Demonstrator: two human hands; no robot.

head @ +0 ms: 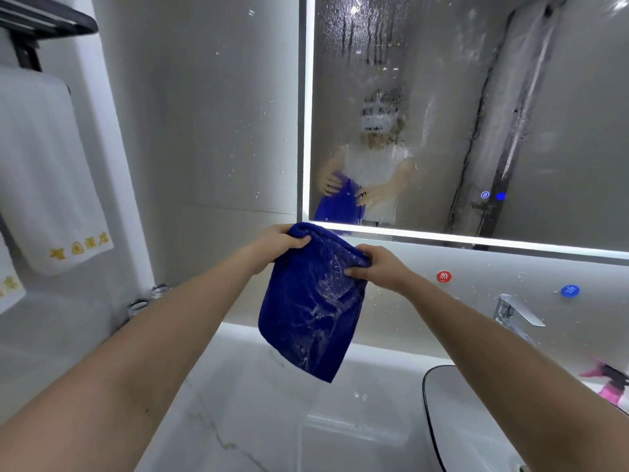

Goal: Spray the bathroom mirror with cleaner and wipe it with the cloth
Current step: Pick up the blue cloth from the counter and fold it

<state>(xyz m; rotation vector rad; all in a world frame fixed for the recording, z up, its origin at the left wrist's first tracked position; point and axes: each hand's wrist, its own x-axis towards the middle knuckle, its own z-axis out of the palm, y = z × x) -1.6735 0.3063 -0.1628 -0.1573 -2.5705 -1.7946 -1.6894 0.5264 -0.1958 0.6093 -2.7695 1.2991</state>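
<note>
1. Both arms reach out front, and the blue cloth (311, 311) hangs between them, up in the air above the white marble surface (238, 413).
2. The left hand (277, 241) grips the cloth's top left corner, fingers curled over the bunched upper edge.
3. The right hand (377, 267) pinches the top right corner, thumb on the near face, fingers wrapped behind.
4. The cloth droops in a loose fold with its lowest corner pointing down, and pale foamy streaks run across the near face.
5. The mirror (459, 107) sits up behind the hands, with a lit strip along its left and bottom edges.
6. The glass is wet: droplets everywhere and long runs near the top. The reflection of the person holding the cloth is blurred.
7. The cloth is clear of the glass, its top edge just under the mirror's bottom left corner.
8. Far right, a pink spray bottle (609, 386) peeks out behind the right forearm, near the black-rimmed sink (426, 396). Only its sprayer head shows.
9. A chrome faucet (514, 310) stands behind the sink, with a red sticker (443, 276) and a blue sticker (570, 290) on the wall under the mirror.
10. Over on the left, a white towel (44, 172) with gold lettering hangs from a dark rack.
</note>
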